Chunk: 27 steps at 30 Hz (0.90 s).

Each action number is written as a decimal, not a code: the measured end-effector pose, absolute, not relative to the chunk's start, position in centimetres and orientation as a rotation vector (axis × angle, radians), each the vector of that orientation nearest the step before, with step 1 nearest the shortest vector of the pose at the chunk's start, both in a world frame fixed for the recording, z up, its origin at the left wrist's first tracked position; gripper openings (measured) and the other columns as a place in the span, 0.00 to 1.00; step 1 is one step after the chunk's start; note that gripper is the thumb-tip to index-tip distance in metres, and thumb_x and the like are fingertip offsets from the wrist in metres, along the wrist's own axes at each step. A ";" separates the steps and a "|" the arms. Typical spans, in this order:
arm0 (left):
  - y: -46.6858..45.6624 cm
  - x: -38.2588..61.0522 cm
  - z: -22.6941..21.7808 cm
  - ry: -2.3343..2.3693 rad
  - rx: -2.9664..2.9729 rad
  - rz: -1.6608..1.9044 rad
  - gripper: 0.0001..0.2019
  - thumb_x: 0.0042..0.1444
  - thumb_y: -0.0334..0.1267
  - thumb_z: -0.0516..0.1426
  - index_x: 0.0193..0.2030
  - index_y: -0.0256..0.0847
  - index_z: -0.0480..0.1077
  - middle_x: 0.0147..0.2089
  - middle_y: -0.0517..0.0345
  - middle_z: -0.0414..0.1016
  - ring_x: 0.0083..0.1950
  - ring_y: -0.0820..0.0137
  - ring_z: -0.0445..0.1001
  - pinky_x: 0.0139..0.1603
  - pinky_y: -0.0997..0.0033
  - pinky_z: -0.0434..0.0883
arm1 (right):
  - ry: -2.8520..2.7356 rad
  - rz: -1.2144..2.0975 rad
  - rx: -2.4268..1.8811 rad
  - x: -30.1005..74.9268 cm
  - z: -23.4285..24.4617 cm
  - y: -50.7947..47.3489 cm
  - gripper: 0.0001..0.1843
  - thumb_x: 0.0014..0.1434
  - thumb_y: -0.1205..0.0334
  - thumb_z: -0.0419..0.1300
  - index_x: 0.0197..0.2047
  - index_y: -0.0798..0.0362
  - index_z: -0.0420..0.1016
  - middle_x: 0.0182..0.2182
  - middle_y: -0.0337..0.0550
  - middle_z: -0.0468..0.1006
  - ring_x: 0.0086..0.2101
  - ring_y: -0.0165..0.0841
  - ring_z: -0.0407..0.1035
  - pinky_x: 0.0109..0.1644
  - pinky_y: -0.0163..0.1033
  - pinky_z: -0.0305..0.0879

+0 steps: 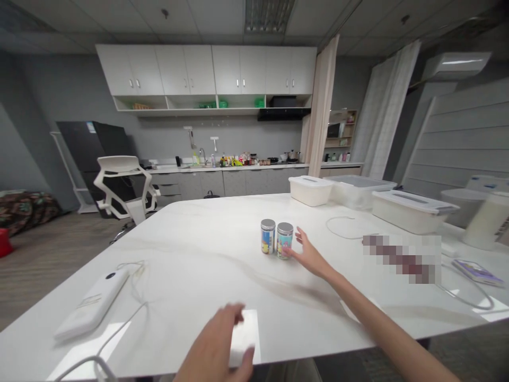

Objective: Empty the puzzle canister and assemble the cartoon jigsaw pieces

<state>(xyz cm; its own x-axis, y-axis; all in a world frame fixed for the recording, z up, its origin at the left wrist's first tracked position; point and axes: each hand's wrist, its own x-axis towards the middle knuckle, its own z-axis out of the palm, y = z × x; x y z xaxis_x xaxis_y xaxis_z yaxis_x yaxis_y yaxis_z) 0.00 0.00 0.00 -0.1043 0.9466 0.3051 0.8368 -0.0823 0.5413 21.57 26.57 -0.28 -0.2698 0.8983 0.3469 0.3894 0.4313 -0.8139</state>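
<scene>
Two small cans with silver lids stand upright side by side on the white table (191,276). The left can (268,239) has a blue and yellow label, and the right can (283,241) a light blue and pink one. At the right can's side is my right hand (312,257), its fingers apart and its thumb in front of the label; whether the thumb touches it I cannot tell. My left hand (217,342) hovers over the near edge, slightly blurred, thumb and fingers apart with nothing between them.
White lidded boxes (310,192) and a clear bin (358,193) line the table's far right. A white power bank-like device (93,305) with cables lies at left. A purple booklet (477,271), a pixelated patch and a loose cable (345,237) are at right.
</scene>
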 end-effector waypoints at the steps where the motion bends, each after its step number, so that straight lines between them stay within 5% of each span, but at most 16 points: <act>1: 3.4 0.1 1.0 1.991 1.978 0.982 0.22 0.63 0.47 0.56 0.61 0.43 0.64 0.57 0.48 0.70 0.56 0.60 0.71 0.58 0.54 0.70 | -1.777 0.828 -1.041 19.2 -0.3 27.2 0.51 0.44 0.41 0.68 0.65 0.53 0.55 0.61 0.58 0.67 0.58 0.46 0.66 0.60 0.50 0.63; 5: 17.5 -0.1 3.8 1.911 1.602 1.302 0.34 0.48 0.37 0.64 0.61 0.29 0.60 0.61 0.33 0.64 0.65 0.49 0.63 0.64 0.51 0.61 | -1.615 0.852 -1.020 13.6 -0.3 29.9 0.30 0.49 0.43 0.64 0.50 0.51 0.65 0.45 0.51 0.79 0.46 0.44 0.73 0.52 0.51 0.67; 10: 26.3 -1.4 2.1 1.737 1.590 1.342 0.29 0.47 0.35 0.64 0.56 0.33 0.61 0.53 0.41 0.74 0.53 0.60 0.74 0.53 0.62 0.71 | -1.604 0.825 -0.902 12.1 -1.4 31.0 0.23 0.53 0.45 0.62 0.45 0.50 0.64 0.43 0.48 0.79 0.42 0.40 0.73 0.48 0.46 0.68; 16: 23.4 -3.7 -0.5 1.635 1.732 1.334 0.23 0.46 0.35 0.62 0.50 0.38 0.66 0.49 0.51 0.75 0.49 0.63 0.74 0.52 0.63 0.70 | -1.582 0.732 -0.892 12.4 -2.5 31.3 0.25 0.50 0.46 0.65 0.46 0.52 0.67 0.45 0.51 0.75 0.46 0.44 0.70 0.54 0.51 0.65; 21: 20.0 -6.2 -0.7 1.784 1.888 1.276 0.22 0.52 0.43 0.59 0.52 0.39 0.63 0.50 0.51 0.74 0.49 0.61 0.73 0.52 0.60 0.69 | -1.589 0.784 -0.933 12.9 -2.9 31.8 0.39 0.50 0.44 0.65 0.60 0.54 0.59 0.46 0.53 0.76 0.44 0.44 0.73 0.50 0.50 0.68; 27: 19.6 -6.7 0.1 2.030 2.004 1.073 0.20 0.55 0.50 0.55 0.48 0.39 0.62 0.46 0.46 0.76 0.46 0.56 0.75 0.45 0.60 0.70 | -1.552 0.509 -0.928 13.5 -1.8 30.4 0.43 0.53 0.45 0.63 0.64 0.56 0.53 0.61 0.63 0.62 0.62 0.49 0.57 0.65 0.57 0.54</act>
<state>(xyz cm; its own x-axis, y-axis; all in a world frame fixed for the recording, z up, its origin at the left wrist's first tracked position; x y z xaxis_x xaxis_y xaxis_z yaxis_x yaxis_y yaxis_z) -6.74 19.60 0.09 -0.1326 0.9072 0.3993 0.8411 -0.1102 0.5296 13.50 30.43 -1.80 0.0153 0.7898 0.6132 0.2735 0.5866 -0.7623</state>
